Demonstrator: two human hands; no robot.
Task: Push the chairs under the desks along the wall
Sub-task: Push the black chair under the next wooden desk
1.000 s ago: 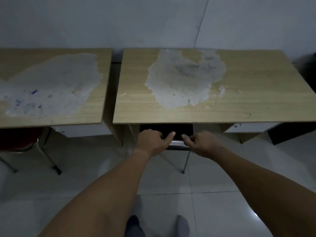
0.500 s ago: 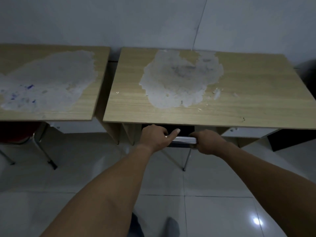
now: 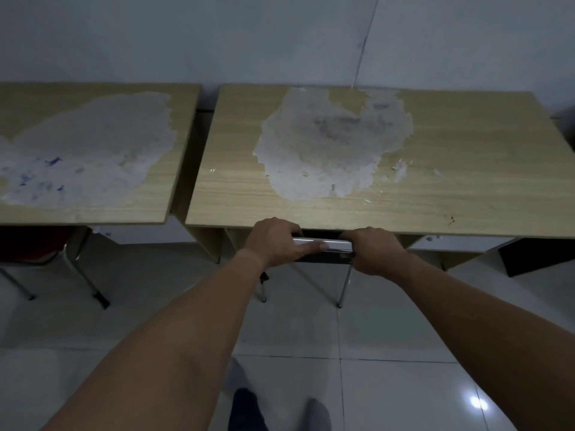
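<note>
Two wooden desks with worn grey patches stand against the white wall: one on the left [image 3: 174, 157] and one in the middle [image 3: 466, 181]. A black chair with a chrome back rail [image 3: 337, 244] sits mostly under the middle desk; only its rail, a strip of black back and thin metal legs show. My left hand [image 3: 277, 242] and my right hand [image 3: 371, 251] both grip that rail at the desk's front edge. A red chair [image 3: 34, 245] is tucked under the left desk.
The floor is pale glossy tile [image 3: 404, 393] with a light glare at lower right. My feet [image 3: 249, 412] show at the bottom. A dark object [image 3: 538, 255] lies under the right end of the middle desk.
My hands have spread apart along the chrome rail and closed around it. The chair has slid further in, so its back now meets the desk's front edge.
</note>
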